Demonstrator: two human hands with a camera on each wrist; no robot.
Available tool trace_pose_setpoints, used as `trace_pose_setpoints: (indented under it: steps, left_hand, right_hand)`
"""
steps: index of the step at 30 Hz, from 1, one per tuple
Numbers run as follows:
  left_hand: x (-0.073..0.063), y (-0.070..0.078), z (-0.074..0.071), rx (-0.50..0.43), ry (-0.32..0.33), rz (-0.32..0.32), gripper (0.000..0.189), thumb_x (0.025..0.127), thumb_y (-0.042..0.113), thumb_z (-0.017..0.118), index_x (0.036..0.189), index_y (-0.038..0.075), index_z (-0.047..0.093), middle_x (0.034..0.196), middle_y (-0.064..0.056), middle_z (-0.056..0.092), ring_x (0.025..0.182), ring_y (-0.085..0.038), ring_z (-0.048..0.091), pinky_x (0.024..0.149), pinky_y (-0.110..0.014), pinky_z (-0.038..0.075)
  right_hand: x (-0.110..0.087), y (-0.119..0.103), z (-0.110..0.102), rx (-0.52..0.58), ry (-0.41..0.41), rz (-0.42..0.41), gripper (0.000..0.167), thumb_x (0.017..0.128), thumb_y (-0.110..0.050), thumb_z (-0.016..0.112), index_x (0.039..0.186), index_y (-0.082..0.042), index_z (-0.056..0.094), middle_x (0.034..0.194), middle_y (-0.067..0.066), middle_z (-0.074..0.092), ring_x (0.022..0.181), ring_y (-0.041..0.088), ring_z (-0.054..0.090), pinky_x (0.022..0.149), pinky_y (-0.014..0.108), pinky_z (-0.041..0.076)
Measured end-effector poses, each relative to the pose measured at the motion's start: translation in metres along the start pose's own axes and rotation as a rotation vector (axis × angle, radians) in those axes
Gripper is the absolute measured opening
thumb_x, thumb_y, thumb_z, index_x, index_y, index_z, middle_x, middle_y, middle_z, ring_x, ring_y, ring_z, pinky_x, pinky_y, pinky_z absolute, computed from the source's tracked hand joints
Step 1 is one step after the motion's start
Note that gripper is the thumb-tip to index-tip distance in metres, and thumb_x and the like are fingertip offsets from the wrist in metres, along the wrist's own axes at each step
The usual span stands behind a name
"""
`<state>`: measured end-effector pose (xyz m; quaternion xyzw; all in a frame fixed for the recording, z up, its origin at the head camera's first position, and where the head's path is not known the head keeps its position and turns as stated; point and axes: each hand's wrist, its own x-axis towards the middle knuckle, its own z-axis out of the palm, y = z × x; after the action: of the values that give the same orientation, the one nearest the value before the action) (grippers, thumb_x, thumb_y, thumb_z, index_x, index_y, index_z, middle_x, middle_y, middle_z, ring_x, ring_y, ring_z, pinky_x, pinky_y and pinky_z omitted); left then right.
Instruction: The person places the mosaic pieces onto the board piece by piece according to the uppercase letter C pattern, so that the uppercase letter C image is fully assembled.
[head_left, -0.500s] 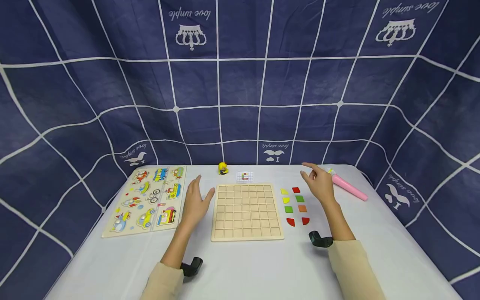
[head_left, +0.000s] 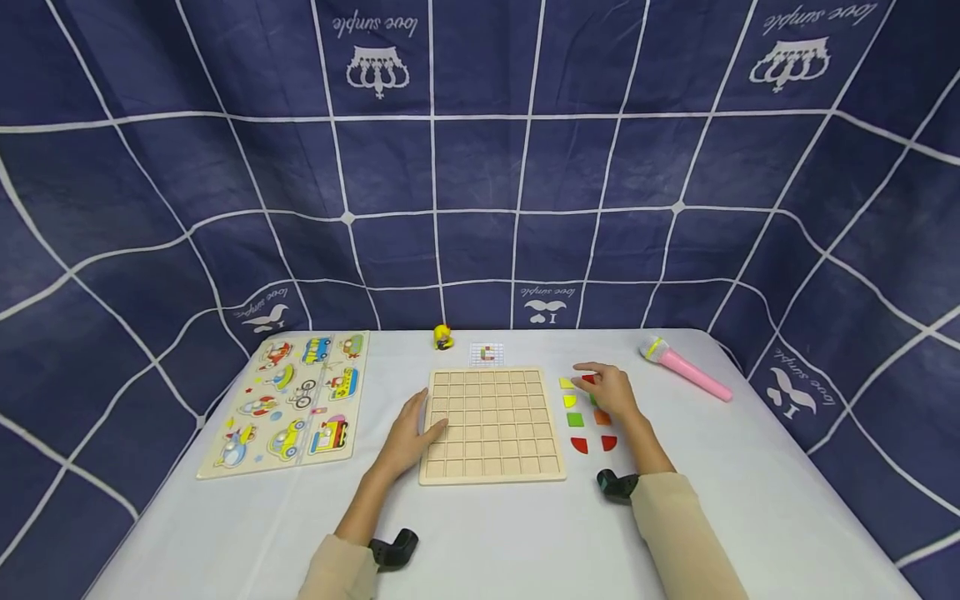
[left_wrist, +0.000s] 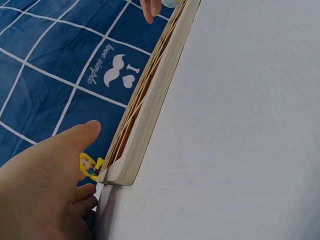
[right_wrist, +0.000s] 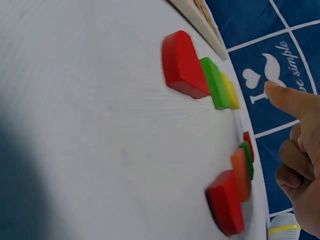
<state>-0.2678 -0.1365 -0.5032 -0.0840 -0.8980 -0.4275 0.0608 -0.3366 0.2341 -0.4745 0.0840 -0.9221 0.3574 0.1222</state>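
Note:
A wooden grid board (head_left: 491, 427) lies flat on the table. My left hand (head_left: 405, 433) is at its left side, fingers along the edge and thumb reaching over the grid; in the left wrist view the hand (left_wrist: 47, 175) is beside a corner of the board. To the right are two columns of small blocks, among them yellow (head_left: 570, 401), green (head_left: 575, 420), orange (head_left: 602, 417) and red quarter-round (head_left: 579, 446) ones. My right hand (head_left: 615, 393) hovers over their upper end, partly hiding a red and a green block, with nothing visible in its fingers.
A picture puzzle board (head_left: 288, 408) lies at the left. Behind the grid are a small yellow figurine (head_left: 442, 337) and a card with a coloured grid pattern (head_left: 487, 355). A pink toy microphone (head_left: 690, 371) rests at the back right. Blue checked cloth (head_left: 480, 167) hangs behind the table.
My left hand has moved right, to the grid board's left edge. My right hand has shifted left and lower, from beside the microphone to over the blocks.

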Motion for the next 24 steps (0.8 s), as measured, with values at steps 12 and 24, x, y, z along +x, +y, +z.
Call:
trace_pose_setpoints:
  steps: [12,24]
  left_hand:
    - [-0.003,-0.003,0.001,0.116,-0.063,0.024,0.078,0.086,0.038,0.064,0.141,-0.005,0.030,0.146,-0.019,0.027,0.133,-0.037,0.026,0.106,-0.049,0.024]
    - [-0.004,-0.004,-0.002,0.143,-0.042,0.036,0.077,0.085,0.039,0.064,0.140,-0.004,0.032,0.145,-0.017,0.030,0.132,-0.037,0.029,0.105,-0.050,0.026]
  right_hand:
    - [0.005,-0.004,0.013,-0.162,-0.090,0.099,0.029,0.079,-0.026,0.073,0.104,-0.010,0.072,0.079,0.004,0.062,0.068,0.020,0.049,0.058,0.030,0.038]
    - [0.002,-0.009,0.017,-0.159,-0.062,0.123,0.030,0.079,-0.029,0.073,0.103,-0.010,0.072,0.089,0.009,0.066,0.073,0.022,0.052,0.064,0.034,0.042]
